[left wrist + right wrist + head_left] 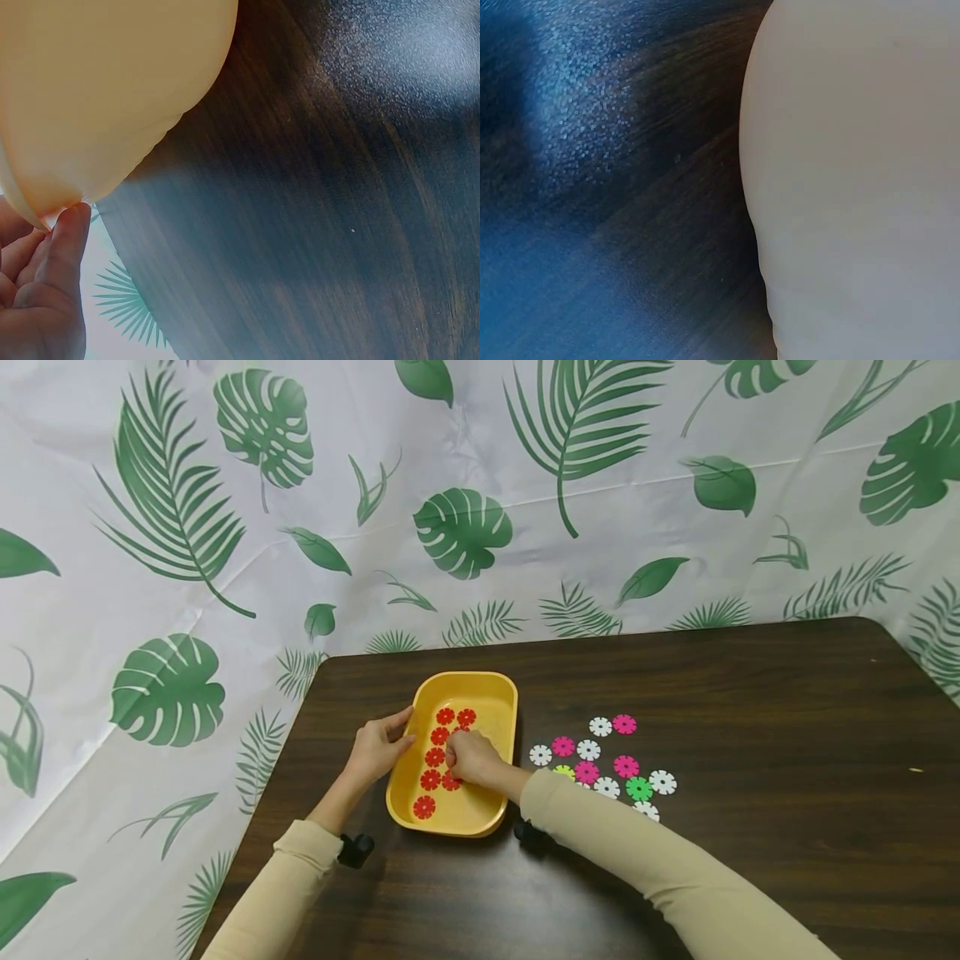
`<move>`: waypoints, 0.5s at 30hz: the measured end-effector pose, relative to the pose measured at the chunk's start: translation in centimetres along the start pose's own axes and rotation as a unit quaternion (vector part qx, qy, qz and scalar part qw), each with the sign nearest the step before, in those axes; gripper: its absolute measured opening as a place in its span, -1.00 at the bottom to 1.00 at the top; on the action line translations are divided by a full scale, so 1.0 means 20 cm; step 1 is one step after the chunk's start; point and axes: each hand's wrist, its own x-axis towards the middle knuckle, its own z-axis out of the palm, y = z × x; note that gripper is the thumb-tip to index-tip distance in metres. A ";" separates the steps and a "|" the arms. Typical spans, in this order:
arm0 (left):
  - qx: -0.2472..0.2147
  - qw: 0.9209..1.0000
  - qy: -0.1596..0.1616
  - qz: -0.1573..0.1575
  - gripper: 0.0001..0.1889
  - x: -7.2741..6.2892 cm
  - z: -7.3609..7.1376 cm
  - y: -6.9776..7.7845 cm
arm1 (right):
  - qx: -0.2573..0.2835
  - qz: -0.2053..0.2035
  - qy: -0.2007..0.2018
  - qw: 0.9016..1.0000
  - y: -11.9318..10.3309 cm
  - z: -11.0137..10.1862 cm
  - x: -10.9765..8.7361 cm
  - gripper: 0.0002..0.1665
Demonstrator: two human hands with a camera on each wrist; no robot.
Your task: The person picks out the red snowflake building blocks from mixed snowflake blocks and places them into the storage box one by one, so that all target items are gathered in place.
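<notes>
Inside a yellow plastic tray (491,700), red notched discs (435,757) lie in two rough columns. My left hand (378,745) grips the tray's left rim, thumb and fingers at the edge; the left wrist view shows its fingers (71,232) pinching the rim. My right hand (471,756) reaches over the tray's right side, its fingers curled down over the second column of red discs. Its fingertips are hidden, so I cannot tell whether a disc is between them. In the right wrist view only the tray's pale outer side (855,187) shows, with no hand.
Loose notched discs lie on the dark wooden table (750,718) right of the tray: several white discs (662,782), several pink discs (626,766), a green disc (639,789) and a yellow-green disc (564,772) partly behind the right sleeve. A leaf-print cloth (465,531) hangs behind the table.
</notes>
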 end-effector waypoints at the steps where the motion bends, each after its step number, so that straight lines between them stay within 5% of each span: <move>1: 0.000 1.000 0.000 0.000 -0.44 0.00 0.00 0.00 | 0.000 0.000 0.000 1.000 0.00 0.00 0.00 -0.80; 15: 0.000 1.000 0.001 0.001 -0.45 0.00 0.00 -0.01 | 0.017 -0.007 0.005 1.000 0.00 -0.01 -0.01 -0.78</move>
